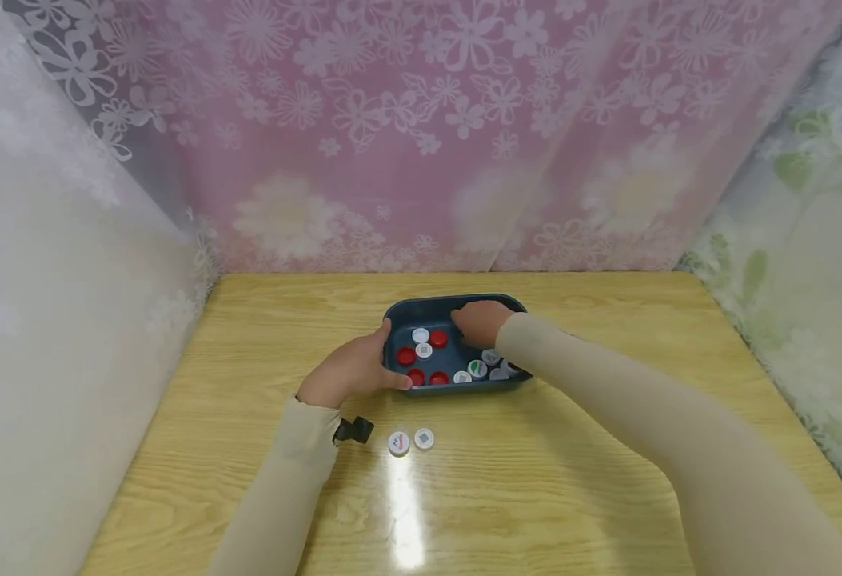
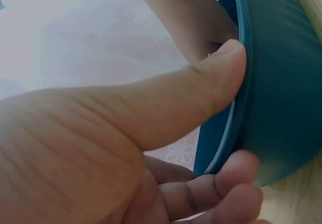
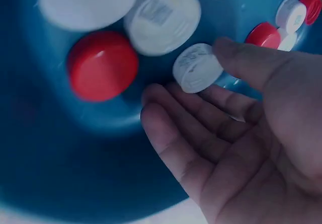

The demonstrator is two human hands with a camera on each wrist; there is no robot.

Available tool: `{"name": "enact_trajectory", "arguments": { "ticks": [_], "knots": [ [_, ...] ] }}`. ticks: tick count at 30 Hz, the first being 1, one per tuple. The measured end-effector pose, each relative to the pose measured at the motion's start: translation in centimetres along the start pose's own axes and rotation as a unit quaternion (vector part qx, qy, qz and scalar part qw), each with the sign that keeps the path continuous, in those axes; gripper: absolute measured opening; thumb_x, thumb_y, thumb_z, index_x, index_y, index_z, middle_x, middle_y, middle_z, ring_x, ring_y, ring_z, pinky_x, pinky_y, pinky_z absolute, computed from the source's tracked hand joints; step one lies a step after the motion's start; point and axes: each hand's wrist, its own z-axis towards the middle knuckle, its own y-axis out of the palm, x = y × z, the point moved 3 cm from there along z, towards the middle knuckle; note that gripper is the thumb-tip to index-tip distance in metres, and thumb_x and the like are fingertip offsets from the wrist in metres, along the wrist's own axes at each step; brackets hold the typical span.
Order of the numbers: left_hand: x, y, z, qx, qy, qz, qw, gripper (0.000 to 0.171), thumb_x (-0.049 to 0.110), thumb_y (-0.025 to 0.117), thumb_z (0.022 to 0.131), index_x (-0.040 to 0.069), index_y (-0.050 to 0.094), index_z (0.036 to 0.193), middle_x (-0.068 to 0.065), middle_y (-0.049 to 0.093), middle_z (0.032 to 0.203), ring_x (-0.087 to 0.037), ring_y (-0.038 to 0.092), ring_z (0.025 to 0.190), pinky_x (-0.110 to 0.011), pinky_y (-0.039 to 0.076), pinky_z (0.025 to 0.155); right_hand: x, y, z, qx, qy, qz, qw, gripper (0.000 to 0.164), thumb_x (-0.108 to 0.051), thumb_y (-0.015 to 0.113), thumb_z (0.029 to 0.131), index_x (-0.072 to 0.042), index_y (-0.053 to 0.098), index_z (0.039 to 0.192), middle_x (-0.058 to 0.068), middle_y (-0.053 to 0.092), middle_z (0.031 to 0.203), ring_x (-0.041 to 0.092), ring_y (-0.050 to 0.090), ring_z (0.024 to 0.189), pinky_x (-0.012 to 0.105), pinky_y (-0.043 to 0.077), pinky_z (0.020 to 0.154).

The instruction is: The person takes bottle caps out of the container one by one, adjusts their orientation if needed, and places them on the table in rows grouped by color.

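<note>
A dark blue plastic basin (image 1: 464, 390) stands on the table with red and white bottle caps in it. My left hand (image 1: 352, 366) grips its left end; in the left wrist view the thumb (image 2: 221, 75) lies along the rim with the fingers bent against the basin. Inside the basin's right part is my right hand (image 1: 481, 320), its fingers mostly hidden from the head view. The right wrist view shows that hand (image 3: 241, 128) pinching a white bottle cap (image 3: 197, 68) between thumb and fingers. Nearby lie a red cap (image 3: 103, 67) and a printed white cap (image 3: 163, 20).
Two white caps, one with a red and blue print (image 1: 398, 443) and one with a grey mark (image 1: 424, 438), lie on the wooden table (image 1: 536, 480) before the basin. A black strap (image 1: 353, 430) sits at my left wrist. Flowered curtains (image 1: 428, 160) enclose the table.
</note>
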Motion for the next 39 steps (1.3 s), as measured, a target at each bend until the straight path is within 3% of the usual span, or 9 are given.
{"name": "enact_trajectory", "arguments": {
  "ticks": [9,15,22,39],
  "knots": [
    [0.1,0.1,0.0,-0.004,0.004,-0.005,1.0,0.117,0.046,0.083,0.087,0.017,0.004,0.168,-0.009,0.03,0.169,-0.034,0.038,0.15,-0.053,0.038,0.116,-2.4,-0.3,0.0,0.012,0.007,-0.014,1.0,0.015,-0.007,0.065,0.102,-0.003,0.073,0.114,0.013,0.075,0.104,0.028,0.073,0.094,0.044,0.061,0.085],
    [-0.2,0.0,-0.1,-0.004,0.004,-0.011,0.9999,0.116,0.045,0.083,0.088,0.017,0.004,0.168,-0.01,0.028,0.169,-0.034,0.036,0.151,-0.054,0.036,0.118,-3.3,-1.2,0.3,-0.021,0.006,-0.048,0.999,0.014,-0.008,0.068,0.1,-0.006,0.077,0.111,0.01,0.076,0.1,0.023,0.072,0.085,0.042,0.062,0.079],
    [-0.2,0.1,0.0,-0.005,-0.001,-0.013,0.9999,0.114,0.044,0.082,0.089,0.017,0.004,0.168,-0.01,0.027,0.169,-0.034,0.035,0.151,-0.054,0.035,0.118,-3.5,-1.9,0.8,-0.058,0.013,-0.04,0.997,0.016,-0.008,0.069,0.099,-0.006,0.077,0.113,0.01,0.076,0.102,0.023,0.07,0.085,0.041,0.062,0.081],
    [0.1,-0.1,-0.1,-0.009,0.001,-0.004,1.0,0.113,0.044,0.079,0.091,0.015,0.002,0.168,-0.011,0.029,0.169,-0.035,0.037,0.15,-0.053,0.036,0.118,-3.3,-1.5,1.8,-0.048,0.019,-0.051,0.997,0.011,-0.006,0.072,0.096,-0.007,0.078,0.105,0.008,0.074,0.095,0.021,0.066,0.076,0.04,0.061,0.076]
  ]
}}
